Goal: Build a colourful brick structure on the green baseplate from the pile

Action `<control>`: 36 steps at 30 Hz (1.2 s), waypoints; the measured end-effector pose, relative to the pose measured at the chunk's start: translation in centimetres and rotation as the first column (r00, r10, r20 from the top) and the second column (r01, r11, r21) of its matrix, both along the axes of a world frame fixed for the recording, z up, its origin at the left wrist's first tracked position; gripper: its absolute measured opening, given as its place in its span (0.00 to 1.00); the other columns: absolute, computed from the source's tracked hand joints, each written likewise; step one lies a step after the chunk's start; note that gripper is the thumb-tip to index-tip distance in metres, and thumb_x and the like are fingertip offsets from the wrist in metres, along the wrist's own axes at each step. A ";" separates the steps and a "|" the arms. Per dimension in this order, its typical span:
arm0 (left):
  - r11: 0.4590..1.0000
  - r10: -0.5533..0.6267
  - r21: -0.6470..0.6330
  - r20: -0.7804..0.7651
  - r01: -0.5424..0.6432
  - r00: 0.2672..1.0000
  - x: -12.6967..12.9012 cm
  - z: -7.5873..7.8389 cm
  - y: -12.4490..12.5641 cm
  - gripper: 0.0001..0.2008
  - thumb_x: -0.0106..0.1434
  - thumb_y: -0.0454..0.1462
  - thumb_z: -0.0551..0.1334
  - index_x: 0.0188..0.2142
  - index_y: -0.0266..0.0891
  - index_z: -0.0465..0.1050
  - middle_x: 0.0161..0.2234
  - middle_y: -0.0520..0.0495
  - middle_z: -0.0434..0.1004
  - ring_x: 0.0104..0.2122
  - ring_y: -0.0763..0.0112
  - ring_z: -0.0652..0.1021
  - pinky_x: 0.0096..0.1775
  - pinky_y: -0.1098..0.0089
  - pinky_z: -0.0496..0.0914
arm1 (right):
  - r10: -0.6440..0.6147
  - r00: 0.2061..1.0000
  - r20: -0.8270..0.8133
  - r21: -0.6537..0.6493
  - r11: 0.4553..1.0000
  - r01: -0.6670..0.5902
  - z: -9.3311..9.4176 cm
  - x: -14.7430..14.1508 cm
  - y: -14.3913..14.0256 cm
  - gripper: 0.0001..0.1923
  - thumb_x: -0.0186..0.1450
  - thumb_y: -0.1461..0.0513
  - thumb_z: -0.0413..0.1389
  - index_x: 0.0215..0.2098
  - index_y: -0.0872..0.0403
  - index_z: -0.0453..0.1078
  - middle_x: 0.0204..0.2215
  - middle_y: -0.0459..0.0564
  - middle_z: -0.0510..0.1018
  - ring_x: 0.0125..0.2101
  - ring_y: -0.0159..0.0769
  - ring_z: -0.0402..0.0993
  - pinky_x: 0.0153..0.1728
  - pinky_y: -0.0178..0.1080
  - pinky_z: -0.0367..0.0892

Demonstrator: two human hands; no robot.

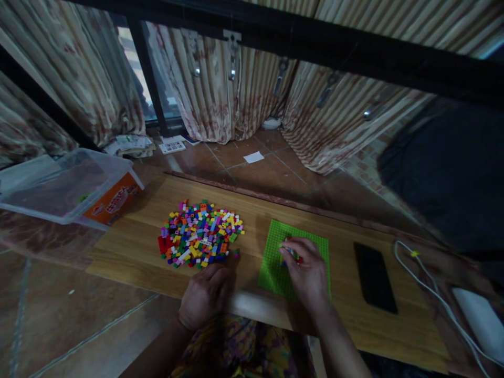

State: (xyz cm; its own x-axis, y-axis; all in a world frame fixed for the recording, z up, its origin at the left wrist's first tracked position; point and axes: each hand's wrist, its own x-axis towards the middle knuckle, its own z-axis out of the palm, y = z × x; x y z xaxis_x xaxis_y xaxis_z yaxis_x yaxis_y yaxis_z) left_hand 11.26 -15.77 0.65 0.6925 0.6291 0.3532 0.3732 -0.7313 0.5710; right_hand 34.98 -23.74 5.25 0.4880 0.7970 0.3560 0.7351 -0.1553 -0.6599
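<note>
Right hand [307,270] rests on a green baseplate [275,252], fingers curled around small coloured bricks [290,253] pressed to it. Left hand [205,294] lies loosely closed at the wooden board's [338,231] near edge, just below a brick pile [200,233]. A black phone [374,277] lies to the right.

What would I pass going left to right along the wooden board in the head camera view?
Clear plastic bin → pile of coloured bricks → left hand → green baseplate → right hand, fingers on small bricks on the baseplate → black phone → white cable.
</note>
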 end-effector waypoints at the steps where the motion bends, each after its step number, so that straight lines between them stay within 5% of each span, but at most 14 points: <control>1: 1.000 0.000 0.003 -0.002 0.000 1.000 0.0 0.0 0.0 0.07 0.63 0.32 0.55 0.38 0.38 0.71 0.34 0.45 0.74 0.33 0.71 0.75 0.34 0.72 0.71 | -0.026 0.999 0.024 0.005 1.000 0.026 -0.2 1.0 -0.3 0.09 0.64 0.56 0.56 0.35 0.49 0.77 0.38 0.50 0.76 0.41 0.41 0.71 0.44 0.45 0.66; 13: 1.000 0.004 0.017 -0.026 -0.004 1.000 -0.1 0.0 0.1 0.08 0.64 0.33 0.53 0.37 0.39 0.71 0.32 0.46 0.73 0.31 0.72 0.75 0.32 0.74 0.71 | -0.078 0.993 0.084 -0.057 0.995 0.082 -2.4 3.8 -0.1 0.09 0.61 0.55 0.57 0.31 0.49 0.77 0.37 0.50 0.75 0.41 0.42 0.69 0.43 0.46 0.65; 36: 1.000 -0.002 0.002 -0.030 0.002 1.000 -0.2 -0.4 0.1 0.08 0.65 0.32 0.53 0.38 0.39 0.70 0.34 0.47 0.74 0.32 0.71 0.75 0.32 0.74 0.70 | -0.089 0.985 0.148 -0.005 0.996 0.091 -2.6 3.6 0.1 0.11 0.63 0.57 0.56 0.25 0.49 0.76 0.35 0.50 0.74 0.40 0.41 0.67 0.42 0.43 0.63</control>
